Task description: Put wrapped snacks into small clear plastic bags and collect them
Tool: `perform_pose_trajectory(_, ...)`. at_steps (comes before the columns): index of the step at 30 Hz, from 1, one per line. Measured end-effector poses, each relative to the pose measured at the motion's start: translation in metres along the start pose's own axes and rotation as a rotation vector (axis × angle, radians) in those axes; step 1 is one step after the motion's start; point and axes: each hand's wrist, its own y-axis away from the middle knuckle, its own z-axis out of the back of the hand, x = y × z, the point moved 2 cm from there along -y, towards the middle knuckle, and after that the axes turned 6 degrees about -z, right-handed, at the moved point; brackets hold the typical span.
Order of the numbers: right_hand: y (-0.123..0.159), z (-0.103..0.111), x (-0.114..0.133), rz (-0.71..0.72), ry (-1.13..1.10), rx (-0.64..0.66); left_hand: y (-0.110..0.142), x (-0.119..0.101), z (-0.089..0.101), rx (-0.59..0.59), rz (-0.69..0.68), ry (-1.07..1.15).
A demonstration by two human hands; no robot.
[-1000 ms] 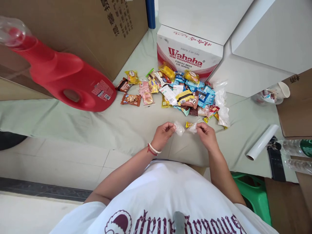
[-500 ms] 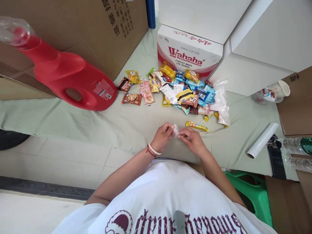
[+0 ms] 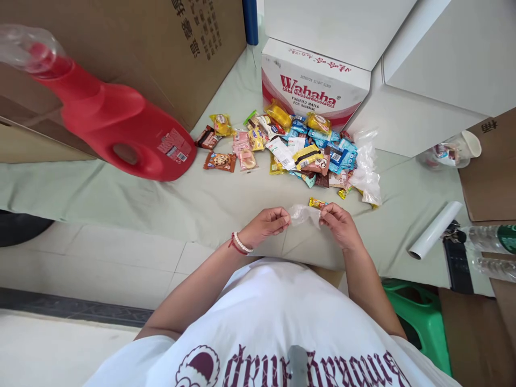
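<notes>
A thin translucent plastic bag [image 3: 303,214] is stretched between my two hands, just above the table's front part. My left hand [image 3: 271,223] pinches its left end, a beaded bracelet around the wrist. At the right end, my right hand [image 3: 337,221] pinches the film between thumb and fingers. Behind my right fingertips lies a small yellow snack packet [image 3: 317,202], partly covered by hand and film. Farther back is a heap of wrapped snacks [image 3: 308,156], with a cookie packet [image 3: 219,161] off to its left. Crumpled clear plastic [image 3: 366,169] lies along the heap's right side.
A Wahaba-style white and red carton [image 3: 314,86] stands behind the snacks. To the left is a big red bottle [image 3: 133,129]. A white roll [image 3: 435,230], a dark phone-like slab [image 3: 458,267] and clear bottles [image 3: 487,239] lie at right. A green stool [image 3: 427,322] stands below.
My hands have moved apart, the left going left and the right going right. The bunched plastic between them is now spread out, covering part of the yellow packet.
</notes>
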Motion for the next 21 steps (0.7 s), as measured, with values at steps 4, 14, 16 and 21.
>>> perform_pose_trajectory(4,0.001,-0.002,-0.002,0.060,-0.016,0.004,0.001,0.010,-0.003,-0.429,-0.076,-0.140)
perform_pose_trajectory(14,0.039,-0.027,0.002,0.343,0.400,0.127,-0.003,0.008,-0.039,-0.339,-0.025,0.115)
perform_pose_trajectory(16,0.044,-0.029,-0.004,0.286,0.431,0.157,-0.007,0.006,-0.039,-0.346,-0.059,0.042)
perform_pose_trajectory(21,0.035,-0.028,-0.018,0.193,0.310,0.029,-0.010,0.008,-0.041,-0.328,-0.088,-0.112)
